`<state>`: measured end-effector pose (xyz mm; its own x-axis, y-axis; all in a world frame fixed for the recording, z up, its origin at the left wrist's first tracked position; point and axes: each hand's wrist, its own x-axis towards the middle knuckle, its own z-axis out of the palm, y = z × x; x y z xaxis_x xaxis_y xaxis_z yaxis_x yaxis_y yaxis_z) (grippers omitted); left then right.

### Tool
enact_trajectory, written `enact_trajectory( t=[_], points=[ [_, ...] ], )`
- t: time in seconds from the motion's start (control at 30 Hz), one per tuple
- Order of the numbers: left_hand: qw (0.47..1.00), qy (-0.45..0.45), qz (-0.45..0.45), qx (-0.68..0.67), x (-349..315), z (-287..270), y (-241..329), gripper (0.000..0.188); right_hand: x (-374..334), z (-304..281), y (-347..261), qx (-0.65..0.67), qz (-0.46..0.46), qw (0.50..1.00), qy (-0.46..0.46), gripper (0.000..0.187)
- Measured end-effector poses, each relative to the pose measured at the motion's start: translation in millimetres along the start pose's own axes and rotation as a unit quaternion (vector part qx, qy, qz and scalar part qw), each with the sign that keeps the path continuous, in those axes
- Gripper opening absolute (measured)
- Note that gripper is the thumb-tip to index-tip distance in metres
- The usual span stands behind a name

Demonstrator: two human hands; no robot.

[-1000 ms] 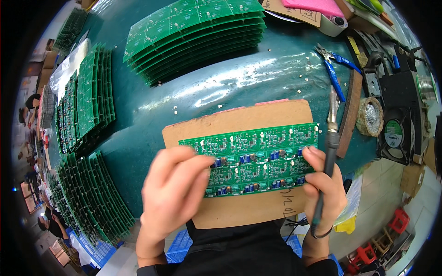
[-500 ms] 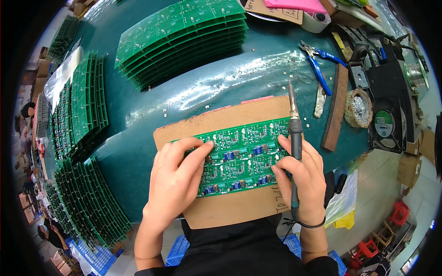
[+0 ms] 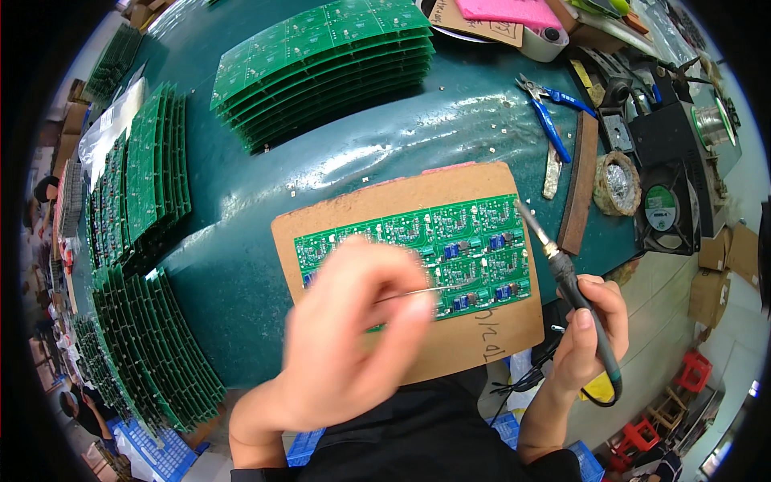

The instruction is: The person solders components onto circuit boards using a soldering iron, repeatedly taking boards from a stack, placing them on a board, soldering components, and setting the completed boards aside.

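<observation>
A green circuit board panel (image 3: 458,229), dotted with blue and silver parts, lies flat on a brown cardboard sheet (image 3: 514,331). Over its left and middle part hovers my left hand (image 3: 345,337), blurred by motion. Its fingers pinch a thin silvery solder wire (image 3: 446,287), which points rightward over the board. My right hand (image 3: 590,341) grips a soldering iron (image 3: 577,291) like a pen, just right of the cardboard. The iron's tip points up and left, near the board's upper right corner. Some of the board is hidden behind my left hand.
Stacked green boards (image 3: 321,72) stand at the back, with more board rows (image 3: 157,353) at left. Blue-handled cutters (image 3: 550,128), a brown bar (image 3: 580,181), a round tin (image 3: 617,183), a black fan (image 3: 668,210) and a solder spool (image 3: 713,126) sit at right.
Both hands have come off the board's edges. My left hand has swung right over the board, now with solder wire showing. My right hand has moved right, tilting the iron's tip leftward.
</observation>
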<state>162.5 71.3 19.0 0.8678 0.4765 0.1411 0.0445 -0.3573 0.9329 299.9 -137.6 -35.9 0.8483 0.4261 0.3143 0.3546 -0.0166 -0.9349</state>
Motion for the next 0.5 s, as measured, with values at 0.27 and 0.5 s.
enact_trajectory(
  t=[0.27,0.5],
  points=[
    [0.968,0.0,0.081,0.237,46,57,-52,0.013,9,5,8,0.042,0.002,0.999,-0.031,0.019],
    [0.971,0.011,0.073,0.229,55,62,-62,0.014,17,6,14,0.024,0.013,0.999,-0.037,0.019]
  ],
)
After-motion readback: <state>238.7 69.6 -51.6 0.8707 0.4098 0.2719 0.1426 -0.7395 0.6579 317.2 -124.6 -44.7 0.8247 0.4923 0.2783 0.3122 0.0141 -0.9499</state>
